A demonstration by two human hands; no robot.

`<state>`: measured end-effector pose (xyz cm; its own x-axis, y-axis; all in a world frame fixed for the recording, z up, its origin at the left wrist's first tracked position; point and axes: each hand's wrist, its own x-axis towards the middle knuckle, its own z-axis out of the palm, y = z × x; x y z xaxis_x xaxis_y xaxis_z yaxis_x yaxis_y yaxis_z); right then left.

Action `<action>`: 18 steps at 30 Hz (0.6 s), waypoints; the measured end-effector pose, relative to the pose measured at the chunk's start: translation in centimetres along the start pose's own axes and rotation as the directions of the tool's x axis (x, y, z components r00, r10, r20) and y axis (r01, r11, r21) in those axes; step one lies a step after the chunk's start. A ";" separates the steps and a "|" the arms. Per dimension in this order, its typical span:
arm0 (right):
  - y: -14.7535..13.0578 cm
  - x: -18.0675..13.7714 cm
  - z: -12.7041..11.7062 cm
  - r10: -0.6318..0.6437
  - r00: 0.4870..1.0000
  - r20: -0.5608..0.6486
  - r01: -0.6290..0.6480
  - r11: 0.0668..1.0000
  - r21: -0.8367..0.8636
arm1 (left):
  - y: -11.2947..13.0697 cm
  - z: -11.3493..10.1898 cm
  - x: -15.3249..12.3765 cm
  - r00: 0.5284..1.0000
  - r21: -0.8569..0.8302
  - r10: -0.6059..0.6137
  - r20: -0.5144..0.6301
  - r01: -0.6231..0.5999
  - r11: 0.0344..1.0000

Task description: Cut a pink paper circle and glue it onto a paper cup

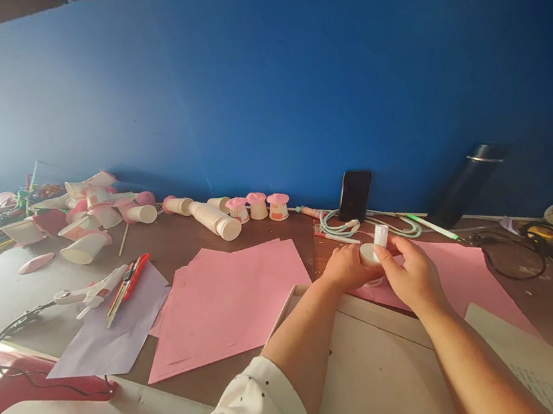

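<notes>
Fingers of my left hand (345, 268) wrap round the side of a white paper cup (368, 255), whose round bottom faces up. Between thumb and fingers, my right hand (413, 276) pinches a small white glue stick (381, 234) right beside the cup's bottom. Whether the stick touches the cup, I cannot tell. Under both hands lies a pink paper sheet (456, 272). Left of them is a stack of pink sheets (237, 299). Against the wall stand three upside-down cups with pink paper tops (257, 204).
A long stack of cups (212, 220) lies near the blue wall (262, 88). At left are a glue gun (90, 293), a red cutter knife (128, 289), purple paper (121, 340) and piled cups (95, 209). Behind my hands are a phone (356, 195), coiled cable (334, 225) and dark bottle (470, 186).
</notes>
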<state>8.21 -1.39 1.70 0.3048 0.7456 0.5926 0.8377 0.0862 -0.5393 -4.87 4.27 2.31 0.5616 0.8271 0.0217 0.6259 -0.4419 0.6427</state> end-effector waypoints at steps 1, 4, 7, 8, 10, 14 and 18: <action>0.1 0.0 0.1 -0.010 1.000 -0.017 0.010 1.000 -0.002 | 0.0 0.1 0.0 1.000 -0.002 -0.005 0.002 0.005 1.000; 0.0 -0.1 0.0 0.019 0.998 -0.057 -0.018 0.999 0.033 | -0.3 0.4 0.3 1.000 -0.020 -0.007 -0.002 0.007 1.000; -0.5 -0.1 -0.5 0.145 0.986 -0.088 -0.133 0.983 0.129 | -0.5 0.7 0.5 1.000 -0.021 0.001 -0.017 -0.002 1.000; -0.7 0.0 -0.7 0.184 0.978 -0.093 -0.167 0.972 0.165 | -0.6 0.7 0.6 1.000 -0.019 0.004 -0.020 -0.005 1.000; -1.0 0.0 -1.0 0.224 0.972 -0.075 -0.203 0.954 0.219 | -0.7 0.8 0.6 1.000 -0.018 0.013 -0.022 -0.013 1.000; -1.1 -0.1 -0.8 0.158 0.987 0.011 -0.157 0.969 0.192 | -0.7 0.7 0.5 0.999 -0.009 0.037 -0.017 -0.037 0.999; -0.7 -0.1 -0.3 0.078 0.997 0.021 -0.080 0.989 0.127 | -0.8 0.8 0.5 0.998 0.002 0.050 -0.028 -0.050 0.999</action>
<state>7.76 -1.77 2.17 0.3595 0.7639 0.5359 0.7465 0.1092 -0.6564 -4.66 4.80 1.23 0.5769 0.8134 0.0747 0.5983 -0.4831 0.6392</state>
